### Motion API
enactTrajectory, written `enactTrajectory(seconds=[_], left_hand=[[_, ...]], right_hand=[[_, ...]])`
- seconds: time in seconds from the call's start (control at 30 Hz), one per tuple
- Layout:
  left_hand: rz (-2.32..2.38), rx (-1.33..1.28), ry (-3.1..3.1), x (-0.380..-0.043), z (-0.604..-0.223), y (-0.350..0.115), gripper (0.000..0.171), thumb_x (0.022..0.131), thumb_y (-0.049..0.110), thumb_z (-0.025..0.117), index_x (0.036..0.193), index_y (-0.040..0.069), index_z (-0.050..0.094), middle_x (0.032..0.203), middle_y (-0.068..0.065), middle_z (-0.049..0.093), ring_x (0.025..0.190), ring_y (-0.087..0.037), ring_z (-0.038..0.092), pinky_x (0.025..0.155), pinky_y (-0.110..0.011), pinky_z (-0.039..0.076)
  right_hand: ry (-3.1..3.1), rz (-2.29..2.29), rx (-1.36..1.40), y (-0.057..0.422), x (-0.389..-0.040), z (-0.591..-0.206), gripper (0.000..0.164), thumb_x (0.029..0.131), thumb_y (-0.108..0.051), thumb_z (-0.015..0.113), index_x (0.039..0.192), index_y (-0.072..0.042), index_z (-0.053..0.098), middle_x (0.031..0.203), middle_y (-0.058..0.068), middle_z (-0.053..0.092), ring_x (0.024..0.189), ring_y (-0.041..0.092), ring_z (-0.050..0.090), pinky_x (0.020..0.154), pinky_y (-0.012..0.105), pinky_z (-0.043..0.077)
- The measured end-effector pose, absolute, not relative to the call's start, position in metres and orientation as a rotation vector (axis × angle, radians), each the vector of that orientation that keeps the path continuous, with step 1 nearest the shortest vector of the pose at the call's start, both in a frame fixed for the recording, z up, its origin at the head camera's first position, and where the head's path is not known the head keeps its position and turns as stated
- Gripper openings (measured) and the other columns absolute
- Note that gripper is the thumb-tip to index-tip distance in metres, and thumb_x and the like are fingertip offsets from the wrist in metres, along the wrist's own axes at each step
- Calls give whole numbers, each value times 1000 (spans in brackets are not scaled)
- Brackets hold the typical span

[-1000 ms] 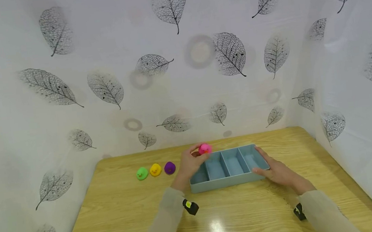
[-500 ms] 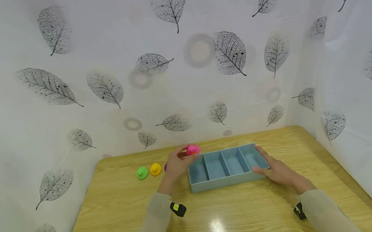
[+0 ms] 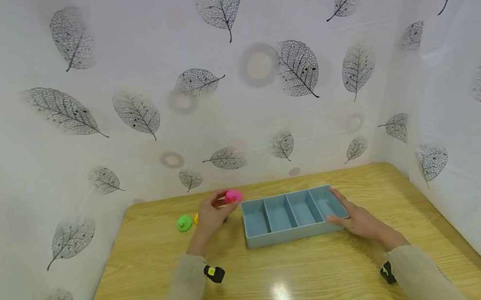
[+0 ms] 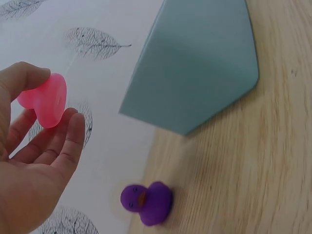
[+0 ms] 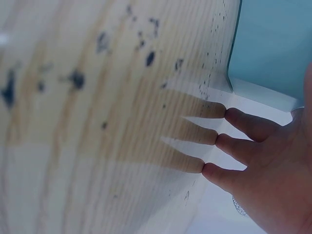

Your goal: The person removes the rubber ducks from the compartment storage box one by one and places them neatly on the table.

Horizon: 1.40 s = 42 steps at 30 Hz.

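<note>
My left hand (image 3: pixel 212 214) pinches a pink rubber duck (image 3: pixel 233 196) between thumb and fingers, raised over the table just left of a blue-grey tray (image 3: pixel 295 233) with several compartments. In the left wrist view a purple rubber duck (image 4: pixel 156 204) stands on the table below that hand; the head view shows it almost fully covered. A green rubber duck (image 3: pixel 184 223) sits further left, and beside it a yellow duck (image 3: pixel 196 218) is partly hidden by the hand. My right hand (image 3: pixel 360 220) holds the tray's right end, thumb at the front corner, with several fingertips on the table.
The wooden table (image 3: pixel 306 270) ends at the back against a white leaf-printed curtain (image 3: pixel 245 115), which also hangs along both sides. Dark specks (image 5: pixel 76 79) mark the tabletop near the right hand. Every tray compartment seen from above shows a bare floor.
My left hand has moved left with the pink duck, from over the tray's left end to beside it, covering the purple duck and part of the yellow one. The right hand and tray stay put.
</note>
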<state>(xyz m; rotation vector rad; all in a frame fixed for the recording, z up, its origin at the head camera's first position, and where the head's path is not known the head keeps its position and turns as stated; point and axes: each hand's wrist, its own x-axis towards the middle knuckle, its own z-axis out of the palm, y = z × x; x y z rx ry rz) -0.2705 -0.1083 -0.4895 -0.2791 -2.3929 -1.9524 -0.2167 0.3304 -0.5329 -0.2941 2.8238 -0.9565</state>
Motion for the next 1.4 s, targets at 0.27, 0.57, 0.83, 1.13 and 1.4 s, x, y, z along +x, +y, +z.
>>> enactTrajectory(seconds=[0.27,0.57,0.83,1.13,1.4], left_hand=[[-1915,-214,-2388,-270,-488,-133,44,91,4,80,133,-2,67,134,-25,68,117,-39,70,85,-19,60],[-1890,-188,-2386,-270,-493,-159,46,93,11,81,135,-1,66,136,-24,66,114,-28,70,81,-17,60],[-1855,-136,-2402,-267,-496,-183,47,94,20,81,136,3,67,138,-21,65,118,-34,67,78,-20,61],[-1815,-75,-2412,-265,-495,-208,47,98,22,77,138,2,65,140,-24,63,95,-1,67,79,-20,61],[-1811,-16,-2398,-262,-494,-226,49,99,22,76,140,-1,62,140,-27,62,92,7,66,77,-15,59]], right_hand=[[2810,-974,-295,328,-215,-530,93,106,-51,58,171,-24,-3,171,34,16,141,68,37,106,81,38],[2811,-978,-301,328,-214,-530,93,106,-50,58,171,-24,-3,171,34,16,140,68,38,105,81,39],[2804,-975,-291,328,-214,-529,93,106,-51,58,171,-26,-4,171,34,15,138,69,40,104,80,40],[2806,-984,-295,327,-213,-527,93,106,-50,58,171,-26,-3,172,33,15,141,67,38,106,80,39],[2811,-979,-301,327,-213,-529,93,106,-49,58,171,-24,-3,171,34,16,139,68,41,105,80,40]])
